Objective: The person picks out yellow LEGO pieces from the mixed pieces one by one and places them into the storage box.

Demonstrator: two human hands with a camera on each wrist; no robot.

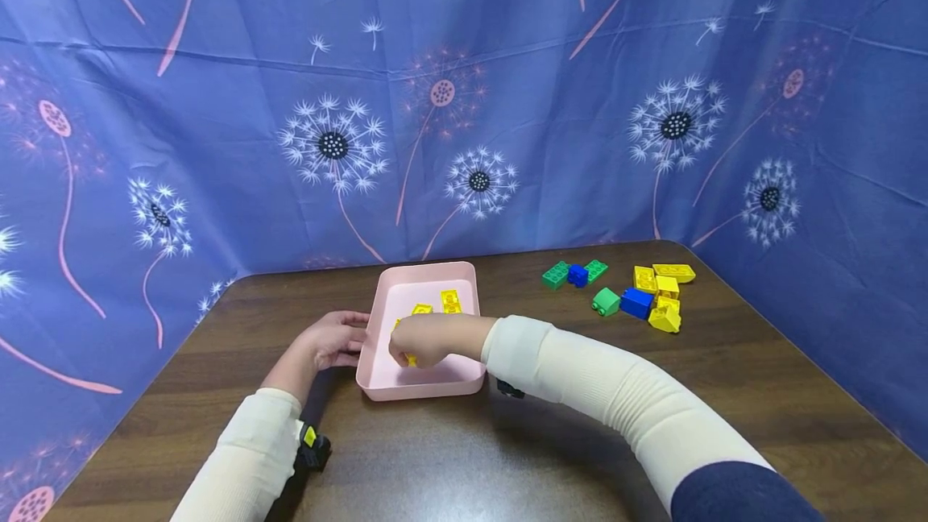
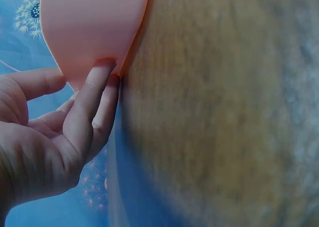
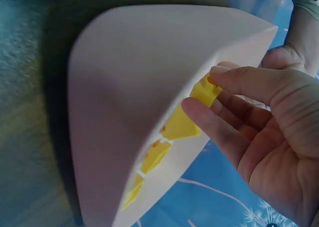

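A pink tray [image 1: 420, 390] stands on the table with several yellow toy blocks inside. My left hand [image 1: 337, 341] is at its left side, fingers fairly straight; in the left wrist view, the fingertips [image 2: 105, 62] touch the outer wall. Reaching over the right rim, my right hand [image 1: 431, 338] is down in the tray. Seen from the right wrist, its thumb and fingers pinch a yellow block [image 3: 203, 92], with more yellow blocks [image 3: 180, 123] lined up beside it. Toward the tray's far end lies another yellow block [image 1: 450, 300]; the right hand hides part of the group.
To the right on the table are green blocks [image 1: 556, 275], a small blue block [image 1: 577, 275], a rounded green block [image 1: 606, 301], a larger blue block [image 1: 636, 303] and several yellow blocks [image 1: 664, 317]. A blue patterned cloth [image 1: 536, 184] hangs behind the table [image 1: 406, 457].
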